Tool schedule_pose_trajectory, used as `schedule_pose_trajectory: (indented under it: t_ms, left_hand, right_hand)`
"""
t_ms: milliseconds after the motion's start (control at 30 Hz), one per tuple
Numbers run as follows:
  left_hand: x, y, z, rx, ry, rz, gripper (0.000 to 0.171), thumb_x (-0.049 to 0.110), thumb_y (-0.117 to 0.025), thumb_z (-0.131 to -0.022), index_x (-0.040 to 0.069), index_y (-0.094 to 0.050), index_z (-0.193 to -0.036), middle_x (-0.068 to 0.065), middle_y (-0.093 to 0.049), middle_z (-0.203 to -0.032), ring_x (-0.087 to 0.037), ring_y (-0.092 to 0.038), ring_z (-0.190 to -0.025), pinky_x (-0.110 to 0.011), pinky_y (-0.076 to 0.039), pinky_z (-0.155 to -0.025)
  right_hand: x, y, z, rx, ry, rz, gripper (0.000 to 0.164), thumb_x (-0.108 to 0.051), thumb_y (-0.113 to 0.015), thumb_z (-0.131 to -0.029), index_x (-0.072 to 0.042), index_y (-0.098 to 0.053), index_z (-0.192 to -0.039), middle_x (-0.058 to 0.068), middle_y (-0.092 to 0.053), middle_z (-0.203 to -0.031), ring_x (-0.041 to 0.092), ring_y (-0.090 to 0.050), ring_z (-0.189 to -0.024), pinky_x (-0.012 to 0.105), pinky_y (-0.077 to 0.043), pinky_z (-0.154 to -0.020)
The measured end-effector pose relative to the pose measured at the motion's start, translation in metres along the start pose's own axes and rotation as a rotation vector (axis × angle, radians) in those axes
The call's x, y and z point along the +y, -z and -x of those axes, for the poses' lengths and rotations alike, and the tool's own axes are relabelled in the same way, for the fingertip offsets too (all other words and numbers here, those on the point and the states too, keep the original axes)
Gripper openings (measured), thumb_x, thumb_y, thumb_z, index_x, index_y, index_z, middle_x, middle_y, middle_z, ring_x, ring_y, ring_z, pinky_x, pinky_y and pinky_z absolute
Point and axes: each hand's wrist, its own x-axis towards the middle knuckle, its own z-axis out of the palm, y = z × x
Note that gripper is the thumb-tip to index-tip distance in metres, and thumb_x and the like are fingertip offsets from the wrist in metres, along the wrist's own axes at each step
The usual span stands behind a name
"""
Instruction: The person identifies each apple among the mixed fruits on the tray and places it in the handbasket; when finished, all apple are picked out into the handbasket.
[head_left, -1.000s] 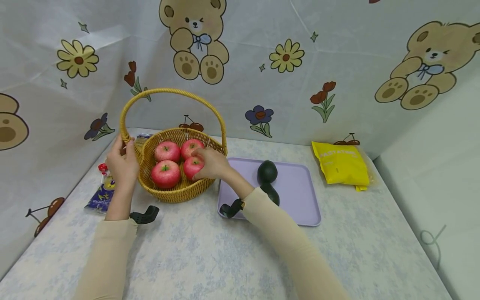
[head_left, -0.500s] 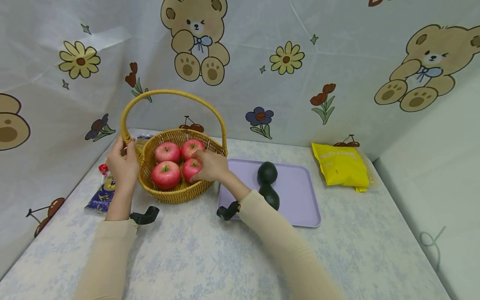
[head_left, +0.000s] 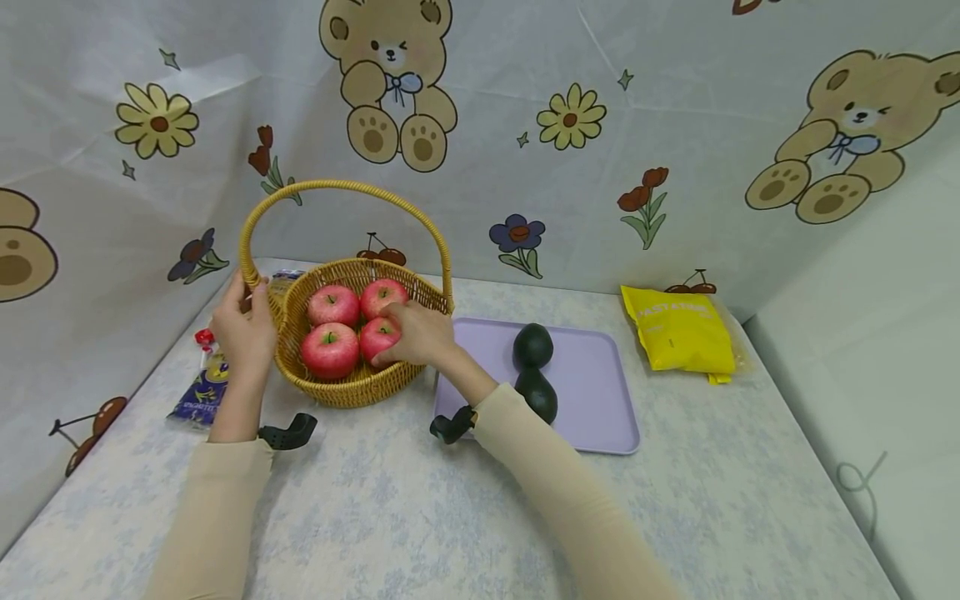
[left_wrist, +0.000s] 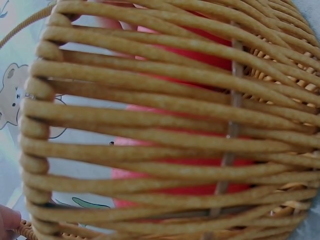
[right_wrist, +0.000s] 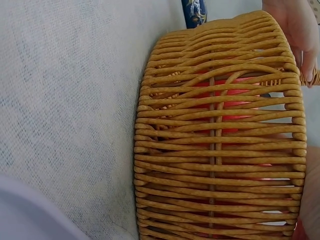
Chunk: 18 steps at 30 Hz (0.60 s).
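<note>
A yellow wicker basket [head_left: 352, 392] with a tall arched handle [head_left: 341, 185] stands at the left of the table, with several red apples inside. My left hand [head_left: 247, 325] grips the foot of the handle on the basket's left side. Inside the basket, my right hand [head_left: 422, 333] has its thumb and fingers around the front right apple [head_left: 377, 338]. Beside that one lies another apple [head_left: 330, 350], and two more are behind them. In the left wrist view, red apple skin shows through the woven wall [left_wrist: 150, 117]. The right wrist view shows the basket's outer side [right_wrist: 220, 150].
A lilac tray [head_left: 600, 392] to the right of the basket bears two dark green avocados [head_left: 533, 346]. Farther right lies a yellow pasta packet [head_left: 678, 329]. A blue spaghetti packet [head_left: 202, 396] lies behind my left wrist. The patterned cloth wall rises behind the table.
My right hand has shifted slightly left, and the front right apple has moved with it toward the neighbouring apple. My left hand stays on the handle.
</note>
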Motion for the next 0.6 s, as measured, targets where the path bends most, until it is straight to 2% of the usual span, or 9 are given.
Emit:
schedule_pose_trajectory:
  t_ms: [167,333,467,600]
  left_hand:
    - [0.001,-0.001,0.001,-0.006,0.003,0.004,0.036,0.03,-0.046,-0.103,0.018,-0.06,-0.134,-0.005,-0.066,-0.128,-0.021,-0.061,-0.114,-0.033,-0.052,-0.098]
    - [0.002,-0.002,0.001,-0.013,0.01,0.004,0.036,0.03,-0.046,-0.103,0.018,-0.059,-0.135,-0.006,-0.066,-0.128,-0.02,-0.061,-0.113,-0.033,-0.052,-0.098]
    - [0.002,-0.001,0.001,-0.011,0.015,-0.003,0.037,0.03,-0.045,-0.103,0.018,-0.059,-0.136,-0.006,-0.066,-0.128,-0.02,-0.061,-0.113,-0.03,-0.052,-0.096]
    - [0.001,0.002,0.0,-0.002,0.024,-0.009,0.038,0.031,-0.045,-0.103,0.019,-0.058,-0.136,-0.007,-0.065,-0.129,-0.02,-0.06,-0.113,-0.03,-0.052,-0.097]
  right_hand:
    - [0.002,0.002,0.003,-0.01,0.013,-0.03,0.077,-0.06,-0.078,-0.071,-0.029,-0.054,-0.137,0.0,-0.058,-0.128,0.019,-0.058,-0.111,0.042,-0.049,-0.085]
    - [0.007,0.008,0.011,0.021,0.067,-0.126,0.078,-0.055,-0.079,-0.075,-0.022,-0.052,-0.14,0.004,-0.054,-0.132,0.018,-0.054,-0.117,0.039,-0.05,-0.091]
    - [0.013,0.02,0.028,0.058,0.113,-0.229,0.076,-0.049,-0.079,-0.078,-0.017,-0.051,-0.142,0.006,-0.051,-0.135,0.02,-0.052,-0.12,0.039,-0.05,-0.097]
    - [0.023,0.033,0.053,0.111,0.167,-0.294,0.076,-0.044,-0.08,-0.078,-0.014,-0.05,-0.141,0.008,-0.049,-0.138,0.024,-0.051,-0.123,0.042,-0.048,-0.102]
